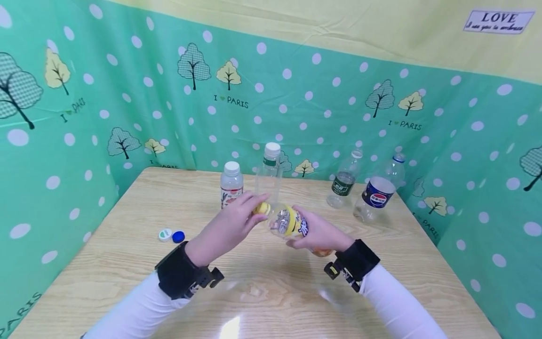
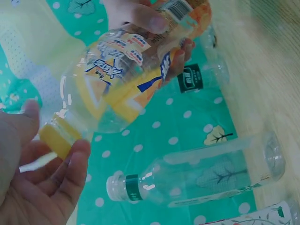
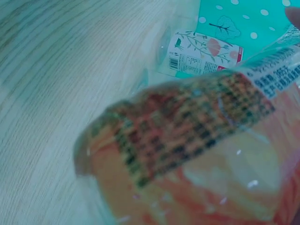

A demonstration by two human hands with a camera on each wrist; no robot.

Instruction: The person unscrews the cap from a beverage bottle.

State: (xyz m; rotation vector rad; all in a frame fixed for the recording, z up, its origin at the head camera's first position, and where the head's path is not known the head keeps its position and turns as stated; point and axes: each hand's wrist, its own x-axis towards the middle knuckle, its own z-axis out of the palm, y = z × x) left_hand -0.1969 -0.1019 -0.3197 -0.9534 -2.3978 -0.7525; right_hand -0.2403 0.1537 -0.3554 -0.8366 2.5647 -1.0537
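Note:
A clear plastic bottle (image 1: 281, 222) with a yellow and orange label lies tilted above the table, its neck to the left. My right hand (image 1: 322, 231) grips it around the label. At the mouth end, the fingers of my left hand (image 1: 228, 229) are curled about a yellow cap (image 2: 60, 140). The cap sits at the bottle's neck; how tightly it is seated cannot be told. In the right wrist view the bottle's orange lower label (image 3: 197, 136) fills much of the frame, blurred.
Behind the hands stand a white-capped bottle with a floral label (image 1: 231, 181) and a taller clear bottle (image 1: 268, 181). To the right are a green-labelled bottle (image 1: 342, 183) and a Pepsi bottle (image 1: 378, 192). A white cap (image 1: 165, 234) and a blue cap (image 1: 178, 237) lie left on the wooden table (image 1: 127, 273).

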